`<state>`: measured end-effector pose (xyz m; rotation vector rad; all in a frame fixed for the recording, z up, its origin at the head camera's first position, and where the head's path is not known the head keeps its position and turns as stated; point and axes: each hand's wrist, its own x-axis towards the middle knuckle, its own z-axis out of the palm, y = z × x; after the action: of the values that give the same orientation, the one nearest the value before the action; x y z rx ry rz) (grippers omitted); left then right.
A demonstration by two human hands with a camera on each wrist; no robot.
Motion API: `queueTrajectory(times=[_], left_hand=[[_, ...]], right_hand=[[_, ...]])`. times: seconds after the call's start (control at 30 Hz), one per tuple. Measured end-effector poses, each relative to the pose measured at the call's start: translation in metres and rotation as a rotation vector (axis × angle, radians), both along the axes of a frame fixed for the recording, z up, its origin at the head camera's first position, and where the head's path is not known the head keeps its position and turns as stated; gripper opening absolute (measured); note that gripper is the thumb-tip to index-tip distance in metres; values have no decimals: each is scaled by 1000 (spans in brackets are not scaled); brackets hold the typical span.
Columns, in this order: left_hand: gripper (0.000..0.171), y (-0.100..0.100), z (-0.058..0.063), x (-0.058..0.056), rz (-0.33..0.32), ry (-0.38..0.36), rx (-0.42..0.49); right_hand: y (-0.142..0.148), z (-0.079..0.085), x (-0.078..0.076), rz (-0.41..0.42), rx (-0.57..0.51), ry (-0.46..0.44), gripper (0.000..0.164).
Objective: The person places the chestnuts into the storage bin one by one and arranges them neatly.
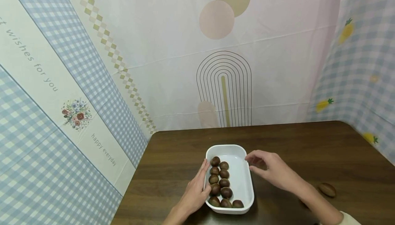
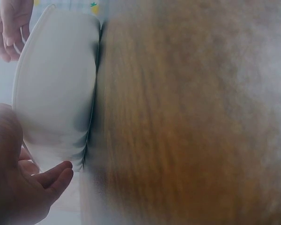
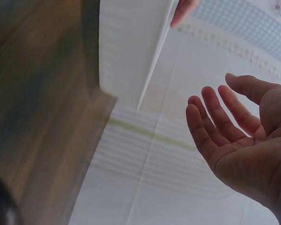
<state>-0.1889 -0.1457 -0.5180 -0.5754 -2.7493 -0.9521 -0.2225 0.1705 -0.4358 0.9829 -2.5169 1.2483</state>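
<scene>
A white, deep rectangular tray [image 1: 243, 170] stands on the table, its long side running away from me. Several dark brown oval fruits [image 1: 224, 183] lie in it, in two columns on the left and a row along the near end. My left hand [image 1: 192, 192] rests against the tray's left side, fingers stretched along the rim; in the left wrist view its fingers [image 2: 61, 180] lie at the outer wall. By the right rim hovers my right hand [image 1: 274, 170], fingers loosely bent. Its palm [image 3: 243, 154] holds nothing in the right wrist view.
One brown oval fruit [image 1: 327, 190] lies on the brown wooden table [image 1: 287, 139] at the right, beyond my right forearm. Part of another dark shape shows beneath that forearm. Printed cloth [image 1: 172, 81] hangs behind the table and along both sides.
</scene>
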Motion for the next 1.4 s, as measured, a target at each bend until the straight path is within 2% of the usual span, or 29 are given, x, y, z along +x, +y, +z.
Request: queueTrajectory(times=[0.2,0.47,0.9,1.17,1.3,1.4], left_hand=[[78,0,0,0,0,-7,6],[77,0,0,0,-3,1,3],[77,0,1,0,-6,-13,0],[77,0,2,1,-8,1,3],[77,1,2,1,-6,-1,4],[77,1,2,1,-6,-4,7]], right_hand=[[32,0,1,-106,6,36,24],[80,-12,7,-241,64,82,28],[150,-45,19,-405,132,-37,22],[181,-66,26,-435,190,-180,29],[188,-72,29,-441,203,-256,33],[190,-77,30,-454,206,-277,35]])
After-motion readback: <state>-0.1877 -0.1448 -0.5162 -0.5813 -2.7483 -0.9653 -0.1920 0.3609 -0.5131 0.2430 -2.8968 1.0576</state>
